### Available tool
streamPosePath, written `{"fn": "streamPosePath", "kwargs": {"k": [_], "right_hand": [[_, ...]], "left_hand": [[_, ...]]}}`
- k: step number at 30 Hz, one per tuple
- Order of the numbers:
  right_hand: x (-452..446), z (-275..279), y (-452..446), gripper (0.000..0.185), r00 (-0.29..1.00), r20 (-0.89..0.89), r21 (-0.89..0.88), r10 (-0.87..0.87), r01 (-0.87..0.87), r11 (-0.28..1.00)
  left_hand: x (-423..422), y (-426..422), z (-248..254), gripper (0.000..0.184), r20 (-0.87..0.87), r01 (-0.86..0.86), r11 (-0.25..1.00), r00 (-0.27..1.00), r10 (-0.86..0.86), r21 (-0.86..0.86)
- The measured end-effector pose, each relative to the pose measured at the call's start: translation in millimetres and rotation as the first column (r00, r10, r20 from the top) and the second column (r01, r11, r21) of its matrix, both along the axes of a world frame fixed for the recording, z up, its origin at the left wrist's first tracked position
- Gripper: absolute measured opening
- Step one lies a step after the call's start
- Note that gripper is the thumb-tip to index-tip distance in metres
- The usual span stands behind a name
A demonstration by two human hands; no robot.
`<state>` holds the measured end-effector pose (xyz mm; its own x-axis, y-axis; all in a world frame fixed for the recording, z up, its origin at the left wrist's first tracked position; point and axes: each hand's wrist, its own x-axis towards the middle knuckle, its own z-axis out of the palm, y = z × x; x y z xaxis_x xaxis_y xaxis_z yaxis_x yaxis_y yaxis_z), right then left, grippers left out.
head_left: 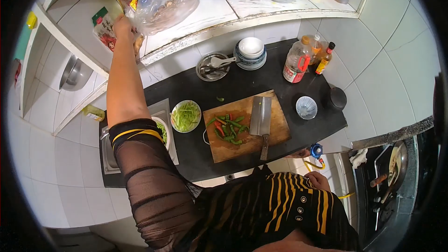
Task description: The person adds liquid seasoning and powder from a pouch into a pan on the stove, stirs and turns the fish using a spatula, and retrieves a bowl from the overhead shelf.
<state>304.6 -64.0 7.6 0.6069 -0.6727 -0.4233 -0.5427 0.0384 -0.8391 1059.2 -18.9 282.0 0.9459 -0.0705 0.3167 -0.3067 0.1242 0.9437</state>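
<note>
My left hand (122,27) reaches up to the left end of the high shelf, its fingers curled beside a printed food packet (103,30) with a green corner and red pictures. What those fingers grip is hidden. Just right of it lies a crumpled clear plastic bag (168,9) with brownish things inside. Low at my right side is my right hand (319,181), by my striped top; its fingers are mostly hidden. On the counter, a wooden cutting board (280,133) carries cut green and red peppers (227,128) and a cleaver (260,116).
A bowl of light green shreds (185,115) stands left of the board, near the sink (172,154). Behind are a metal bowl with spoons (205,67) and stacked bowls (251,49). Bottles (294,67) and a small glass bowl (306,107) stand right. A stove (373,186) is lower right.
</note>
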Motion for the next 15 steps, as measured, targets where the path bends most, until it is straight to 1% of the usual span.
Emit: {"fn": "streamPosePath", "kwargs": {"k": [2, 3, 5, 7, 8, 9, 10, 11, 12, 13, 14, 15], "right_hand": [[0.7, 4.5, 2.1, 0.021, 0.999, -0.036, 0.013, -0.025, 0.026, 1.000], [0.5, 6.2, 2.7, 0.021, 0.997, -0.068, 0.027, -0.047, 0.049, 0.998], [-3.5, 1.5, 2.7, 0.021, 0.995, -0.081, 0.010, -0.057, 0.058, 0.998], [-6.3, 1.6, 4.0, 0.021, 0.994, -0.094, -0.001, -0.062, 0.062, 0.998], [-6.3, 3.9, 5.6, 0.022, 0.992, -0.094, 0.016, -0.087, 0.089, 0.996], [-6.4, 4.7, 7.9, 0.022, 0.989, -0.094, 0.034, -0.112, 0.116, 0.993], [-7.4, 3.3, 9.0, 0.022, 0.989, -0.095, 0.038, -0.111, 0.115, 0.993], [-8.3, 1.1, 8.4, 0.022, 0.990, -0.076, 0.065, -0.121, 0.126, 0.990], [-8.4, -0.5, 7.4, 0.021, 0.990, -0.054, 0.092, -0.131, 0.135, 0.987], [-7.8, -1.0, 6.5, 0.021, 0.990, -0.047, 0.091, -0.130, 0.134, 0.987], [-7.4, -0.7, 5.2, 0.021, 0.993, -0.063, 0.082, -0.103, 0.108, 0.991], [-7.3, -0.8, 4.6, 0.021, 0.994, -0.078, 0.072, -0.081, 0.086, 0.994]], "left_hand": [[33.5, -4.2, -13.0, 0.034, 0.096, 0.020, 0.999, 0.995, -0.024, 0.042], [41.6, -7.3, -16.7, 0.034, 0.093, 0.028, 0.999, 0.995, -0.031, 0.038], [38.0, -13.9, -17.6, 0.045, -0.014, -0.149, 0.987, 0.989, 0.148, -0.067], [21.3, -11.2, -12.6, 0.049, -0.001, -0.148, 0.988, 0.989, 0.148, -0.042], [12.5, -10.5, -9.4, 0.053, 0.016, -0.152, 0.988, 0.988, 0.152, -0.016], [18.4, -9.8, -10.9, 0.053, 0.017, -0.149, 0.989, 0.989, 0.149, -0.012], [32.1, -5.5, -14.2, 0.053, 0.223, -0.233, 0.958, 0.955, 0.194, 0.169], [49.8, 0.3, -17.8, 0.054, 0.424, -0.345, 0.883, 0.885, 0.192, 0.320], [82.2, 3.8, -27.8, 0.054, 0.427, -0.348, 0.882, 0.883, 0.195, 0.318], [122.9, 3.5, -40.6, 0.049, 0.491, -0.398, 0.836, 0.852, 0.183, 0.378], [120.7, 0.8, -35.2, 0.046, 0.552, -0.446, 0.786, 0.818, 0.163, 0.428], [117.1, -0.9, -32.9, 0.046, 0.558, -0.445, 0.791, 0.814, 0.160, 0.421]]}}
